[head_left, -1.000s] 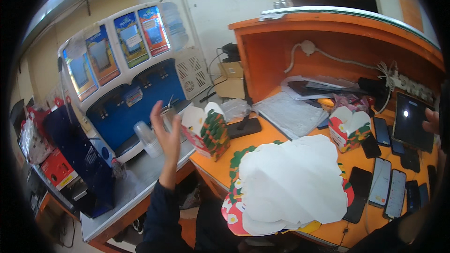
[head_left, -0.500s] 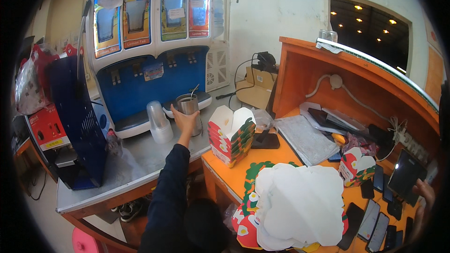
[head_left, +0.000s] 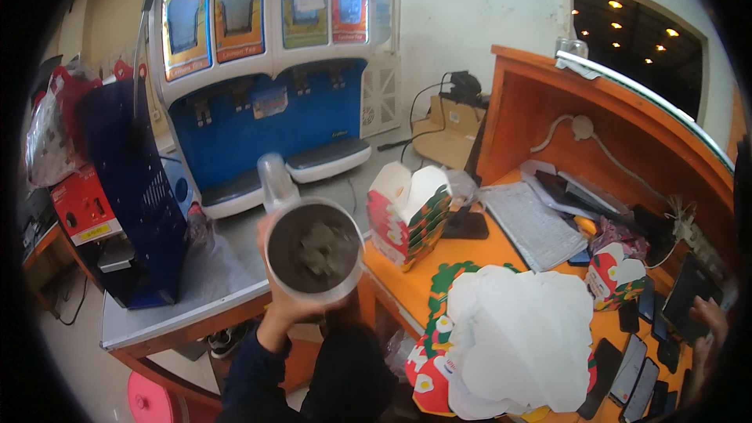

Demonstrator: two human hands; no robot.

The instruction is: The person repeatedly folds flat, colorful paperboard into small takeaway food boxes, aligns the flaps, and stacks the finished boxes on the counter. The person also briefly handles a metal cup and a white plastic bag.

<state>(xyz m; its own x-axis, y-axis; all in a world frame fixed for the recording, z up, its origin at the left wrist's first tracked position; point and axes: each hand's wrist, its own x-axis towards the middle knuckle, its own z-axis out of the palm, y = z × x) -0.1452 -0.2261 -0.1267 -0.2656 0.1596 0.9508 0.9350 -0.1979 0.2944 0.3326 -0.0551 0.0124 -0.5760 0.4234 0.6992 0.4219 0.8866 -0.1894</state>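
My left hand is wrapped round a round steel tumbler, held up close in front of the counter's edge. Its mouth faces me, showing a dark inside with pale grey lumps or reflections that I cannot make out. Behind the tumbler, a stack of clear plastic cups stands on the metal counter, partly hidden. Beyond it is a blue and white drink dispenser. My right hand is out of view. A bare-armed hand by a dark tablet at the right edge appears to be another person's.
On the orange table are flat white and patterned box blanks, a nested stack of food boxes, a smaller box stack and several phones. A dark blue panel stands left. A pink lidded container is below the counter.
My left hand has lifted the steel tumbler off the counter beside the cups and brought it nearer, tipping its mouth toward me. The view has shifted slightly.
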